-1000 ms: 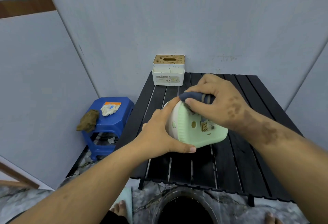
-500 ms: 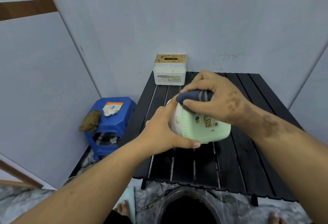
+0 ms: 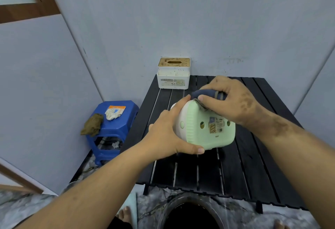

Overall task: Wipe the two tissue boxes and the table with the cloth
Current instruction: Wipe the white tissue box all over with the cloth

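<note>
1. Nearest, low in the view, the rim of a dark round bin [image 3: 188,210] sits on the marbled floor just before the near edge of the black slatted worktop [image 3: 253,174].
2. The left hand [image 3: 163,136] has its grip curled round the near-left end of the green tissue box [image 3: 204,127], thumb under the near bottom edge and fingers over the white end. The box is tipped on its side, its underside with holes and a label facing the camera, held over the middle of the worktop; whether it touches the slats I cannot tell.
3. The right hand [image 3: 230,100] pinches a bunched dark-blue cloth [image 3: 208,94] between thumb and fingers, pressed on the box's upper far-left edge, where green meets white.
4. The step in hand looks to be wiping this first box. To do it well, keep the left grip firm so the box does not roll under the pressure, drag the cloth along the ridged green side in long strokes, then turn the box to reach each face — including the part the left hand covers.
5. Spreading the cloth flatter would likely cover more surface per pass.
6. Far, at the worktop's far-left corner against the wall, stands the white tissue box [image 3: 173,82] with its speckled wooden lid — apparently not yet wiped.
7. Left of the worktop, a blue stool [image 3: 116,129] carries a brown rag [image 3: 92,124] and a white packet [image 3: 114,112].
</note>
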Demonstrator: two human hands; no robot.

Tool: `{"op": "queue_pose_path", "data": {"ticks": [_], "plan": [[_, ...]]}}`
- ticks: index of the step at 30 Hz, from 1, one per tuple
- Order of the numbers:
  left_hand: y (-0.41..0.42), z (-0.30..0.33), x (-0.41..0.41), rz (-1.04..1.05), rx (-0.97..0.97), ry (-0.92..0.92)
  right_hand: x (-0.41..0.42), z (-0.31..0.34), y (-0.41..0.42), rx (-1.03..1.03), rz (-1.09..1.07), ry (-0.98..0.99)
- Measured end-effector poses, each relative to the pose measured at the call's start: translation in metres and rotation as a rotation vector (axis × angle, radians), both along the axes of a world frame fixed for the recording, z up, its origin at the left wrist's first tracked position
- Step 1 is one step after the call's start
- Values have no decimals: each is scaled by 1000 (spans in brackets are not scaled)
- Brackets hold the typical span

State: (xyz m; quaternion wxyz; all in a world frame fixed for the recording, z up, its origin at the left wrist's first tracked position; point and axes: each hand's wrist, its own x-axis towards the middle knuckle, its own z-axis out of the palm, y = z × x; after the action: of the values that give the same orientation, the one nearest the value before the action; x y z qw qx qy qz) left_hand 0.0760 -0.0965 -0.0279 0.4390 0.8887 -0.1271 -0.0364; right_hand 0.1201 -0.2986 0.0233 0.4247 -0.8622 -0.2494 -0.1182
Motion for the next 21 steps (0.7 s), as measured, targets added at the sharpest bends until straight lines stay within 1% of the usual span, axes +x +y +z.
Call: {"op": "queue_pose_path", "data": {"ticks": [4, 7, 9, 10, 12, 14, 15, 17, 19, 21], "plan": [[0, -2, -3, 24, 3, -10, -12, 5, 12, -102, 92, -38], [-3, -1, 0, 10, -1, -10, -3, 3, 1, 17, 32, 58], [-3, 0, 0, 3, 2, 6, 0, -1, -4, 28, -40, 41], [-2, -1, 1, -4, 1, -1, -2, -2, -2, 7, -38, 15], [0, -4, 1, -13, -1, -19, -11, 0, 5, -23, 32, -36], [2, -6, 3, -20, -23, -30, -15, -1, 7, -11, 81, -49], [3, -6, 4, -25, -45, -30, -11, -5, 4, 6, 70, -42], [6, -7, 7, -23, -78, -8, 2, -19, -12, 31, -36, -18], [10, -8, 10, -30, -118, 25, 12, -33, -29, 17, -180, 9], [14, -11, 13, -44, -144, 41, 17, -43, -40, 4, -269, 39]]}}
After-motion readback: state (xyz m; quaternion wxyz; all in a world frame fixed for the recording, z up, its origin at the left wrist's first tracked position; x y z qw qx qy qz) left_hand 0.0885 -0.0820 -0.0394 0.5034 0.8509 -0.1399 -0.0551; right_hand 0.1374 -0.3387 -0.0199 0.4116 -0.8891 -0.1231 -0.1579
